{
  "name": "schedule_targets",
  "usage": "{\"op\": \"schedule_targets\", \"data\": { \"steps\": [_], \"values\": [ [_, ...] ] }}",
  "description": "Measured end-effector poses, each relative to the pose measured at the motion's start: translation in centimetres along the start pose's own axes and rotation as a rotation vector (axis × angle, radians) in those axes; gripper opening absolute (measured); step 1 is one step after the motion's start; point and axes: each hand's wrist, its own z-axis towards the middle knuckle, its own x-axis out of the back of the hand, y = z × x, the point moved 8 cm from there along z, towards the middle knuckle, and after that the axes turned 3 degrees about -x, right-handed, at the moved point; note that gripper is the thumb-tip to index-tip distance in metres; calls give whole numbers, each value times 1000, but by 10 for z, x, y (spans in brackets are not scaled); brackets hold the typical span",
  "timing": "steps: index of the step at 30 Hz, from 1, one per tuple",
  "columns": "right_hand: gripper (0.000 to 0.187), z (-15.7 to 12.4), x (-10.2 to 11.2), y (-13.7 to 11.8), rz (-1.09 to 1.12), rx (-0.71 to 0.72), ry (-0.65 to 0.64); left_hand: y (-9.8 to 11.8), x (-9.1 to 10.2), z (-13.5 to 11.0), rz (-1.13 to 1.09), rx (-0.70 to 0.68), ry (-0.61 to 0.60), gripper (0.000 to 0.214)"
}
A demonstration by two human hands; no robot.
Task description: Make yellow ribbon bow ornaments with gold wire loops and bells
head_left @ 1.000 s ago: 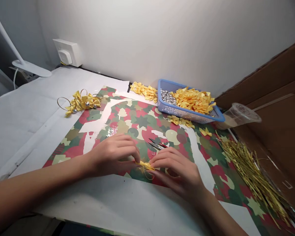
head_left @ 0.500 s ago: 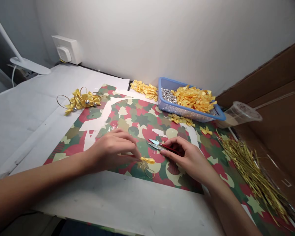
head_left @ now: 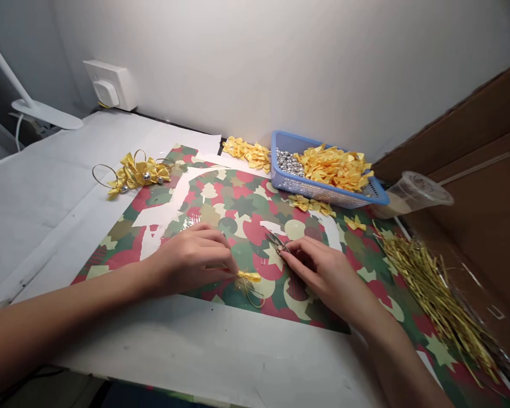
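My left hand (head_left: 199,255) is closed, its fingertips pinching a yellow ribbon bow (head_left: 250,276). From that bow a thin gold wire tie (head_left: 255,300) curls down over the patterned sheet (head_left: 242,207). To the right, my right hand (head_left: 318,263) is closed around a pair of thread snips (head_left: 277,241). Their blades point up and left, away from me, and a small gap separates them from the bow. Most of the handle is hidden in my fingers.
A blue basket (head_left: 329,194) holds yellow bows and silver bells by the wall. Finished-looking bows with gold loops (head_left: 140,171) lie at left. Gold ties (head_left: 437,300) lie at right, near a tilted plastic cup (head_left: 416,195). A lamp base (head_left: 46,114) stands far left.
The snips have turned in my right hand, their blades now pointing more steeply away from me. My left hand still holds the bow in nearly the same place. The view has shifted slightly.
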Motion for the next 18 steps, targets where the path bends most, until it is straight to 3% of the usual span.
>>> {"op": "schedule_targets", "data": {
  "steps": [3, 7, 13, 18],
  "values": [
    [26, 1, 0, 2, 169, -66, 15, -2, -2, -1, -7, 4, -16, 14],
    [33, -1, -10, 3, 716, -239, -60, -4, -2, -3, -13, 15, 12, 16],
    [29, -2, -25, 8, 1297, -461, -100, -5, -1, -4, 2, 17, 32, 18],
    [30, 0, -31, 17, 1587, -519, -29, -4, -2, -4, 0, 11, -3, 16]
  ]
}}
